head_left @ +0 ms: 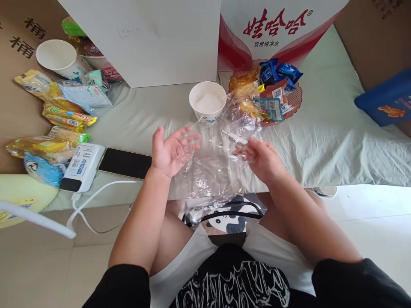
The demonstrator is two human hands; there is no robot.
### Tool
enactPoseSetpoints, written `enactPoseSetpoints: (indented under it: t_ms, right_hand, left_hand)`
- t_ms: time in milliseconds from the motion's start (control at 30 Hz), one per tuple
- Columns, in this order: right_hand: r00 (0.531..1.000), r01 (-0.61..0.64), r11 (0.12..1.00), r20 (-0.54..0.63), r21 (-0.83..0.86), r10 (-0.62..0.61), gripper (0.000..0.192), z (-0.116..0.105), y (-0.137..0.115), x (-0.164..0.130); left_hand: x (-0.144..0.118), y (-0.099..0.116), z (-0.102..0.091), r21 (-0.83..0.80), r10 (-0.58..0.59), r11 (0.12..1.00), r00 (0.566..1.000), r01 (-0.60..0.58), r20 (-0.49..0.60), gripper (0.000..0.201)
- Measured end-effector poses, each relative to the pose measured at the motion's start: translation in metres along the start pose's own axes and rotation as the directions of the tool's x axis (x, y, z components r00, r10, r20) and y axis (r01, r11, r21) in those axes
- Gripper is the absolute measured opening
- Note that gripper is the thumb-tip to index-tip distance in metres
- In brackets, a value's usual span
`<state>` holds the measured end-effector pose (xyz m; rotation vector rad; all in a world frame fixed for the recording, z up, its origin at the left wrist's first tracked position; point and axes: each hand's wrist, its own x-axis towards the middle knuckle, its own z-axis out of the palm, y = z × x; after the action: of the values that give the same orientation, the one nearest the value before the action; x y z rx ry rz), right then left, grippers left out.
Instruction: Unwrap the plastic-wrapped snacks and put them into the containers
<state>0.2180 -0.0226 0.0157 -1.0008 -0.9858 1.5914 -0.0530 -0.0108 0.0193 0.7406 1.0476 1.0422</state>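
Left hand (173, 149): palm up, fingers spread, released; contact with the film uncertain. 
Right hand (265, 159): slim white tool (234, 137) grasped between thumb and fingers. 
Clear plastic film (210, 177): crumpled, between the hands, over the near edge of the cloth-covered bench (324, 149). 
Paper cup (208, 114): upright, beyond the film, white contents. 
Glass dish (298, 105): far right of cup, holding wrapped snacks (270, 76).

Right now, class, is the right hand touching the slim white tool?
Touching. The head view shows the right hand pinching the slim white tool by its near end.
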Motion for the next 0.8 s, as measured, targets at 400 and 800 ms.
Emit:
enactPoseSetpoints:
  t_ms: [400, 800]
  right_hand:
    - [0.982, 0.034, 0.999, -0.183, -0.016, -0.037, 0.065, -0.003, -0.009, -0.005]
    - [0.984, 0.065, 0.991, -0.155, -0.117, -0.082, 0.067, -0.010, -0.007, -0.006]
  left_hand:
    - [0.002, -0.028, 0.013, 0.558, 0.231, 0.816, 0.970, -0.153, -0.071, 0.033]
    - [-0.005, -0.021, 0.014, 0.519, 0.264, 0.821, 0.964, -0.237, 0.023, 0.046]
